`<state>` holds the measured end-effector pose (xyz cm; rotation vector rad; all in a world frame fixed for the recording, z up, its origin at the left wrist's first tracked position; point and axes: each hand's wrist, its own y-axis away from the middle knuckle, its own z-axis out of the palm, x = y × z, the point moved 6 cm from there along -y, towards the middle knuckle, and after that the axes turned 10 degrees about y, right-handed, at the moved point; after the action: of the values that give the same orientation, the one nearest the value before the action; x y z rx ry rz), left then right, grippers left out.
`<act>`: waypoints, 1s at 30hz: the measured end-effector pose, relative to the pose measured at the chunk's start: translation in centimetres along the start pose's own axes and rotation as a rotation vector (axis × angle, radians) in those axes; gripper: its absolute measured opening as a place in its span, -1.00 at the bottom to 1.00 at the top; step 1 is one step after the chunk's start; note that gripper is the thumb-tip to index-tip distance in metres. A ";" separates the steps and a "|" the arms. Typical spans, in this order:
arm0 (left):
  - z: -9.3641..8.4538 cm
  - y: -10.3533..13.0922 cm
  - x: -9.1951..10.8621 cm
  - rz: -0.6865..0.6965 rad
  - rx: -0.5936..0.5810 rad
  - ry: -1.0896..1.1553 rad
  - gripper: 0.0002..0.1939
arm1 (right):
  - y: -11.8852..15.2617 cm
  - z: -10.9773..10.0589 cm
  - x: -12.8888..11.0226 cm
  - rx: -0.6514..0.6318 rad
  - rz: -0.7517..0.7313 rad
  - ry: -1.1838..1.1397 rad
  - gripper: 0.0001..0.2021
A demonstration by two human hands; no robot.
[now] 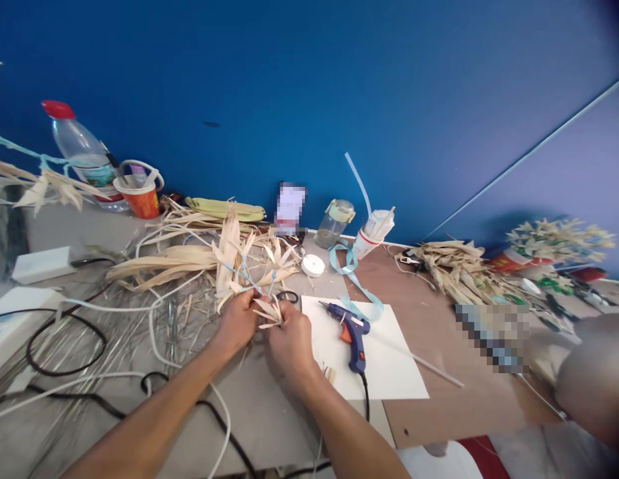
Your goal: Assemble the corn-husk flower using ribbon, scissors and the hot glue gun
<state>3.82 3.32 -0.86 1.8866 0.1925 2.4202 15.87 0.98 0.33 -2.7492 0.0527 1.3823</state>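
My left hand and my right hand are close together over the table, fingers closed. Between them is a corn-husk flower spray, pale petals on stems wrapped in light blue tape. Its other husk blooms spread above my fingertips. The fingers partly hide where each hand grips. Just beyond my right hand shows a black ring, perhaps a scissors handle. A blue glue gun with an orange trigger lies on a white sheet right of my right hand.
Dried husks and thin wires cover the left, with white and black cables crossing. Behind stand a bottle, an orange cup, a phone, a jar and blue ribbon. A person's blurred head is at right.
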 end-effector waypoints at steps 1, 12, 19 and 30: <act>0.0 0.1 0.1 -0.003 0.005 0.021 -0.95 | 0.2 0.0 -0.2 0.008 -0.036 0.037 -0.92; 0.4 -0.3 0.7 0.027 -0.082 0.046 -0.87 | -0.9 -1.8 -0.2 -0.022 0.090 -0.330 -0.84; 1.6 0.1 -0.4 -0.045 -0.241 0.079 -0.77 | -2.2 -1.0 0.6 -0.205 0.192 -0.784 -0.84; 1.8 0.4 -0.4 -0.112 -0.350 0.019 -0.70 | -2.4 -3.0 -0.5 -0.288 -0.098 -0.417 -0.92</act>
<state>5.64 3.01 -0.78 1.6533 -0.1153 2.2243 18.11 3.20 2.66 -2.5544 -0.3206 2.0382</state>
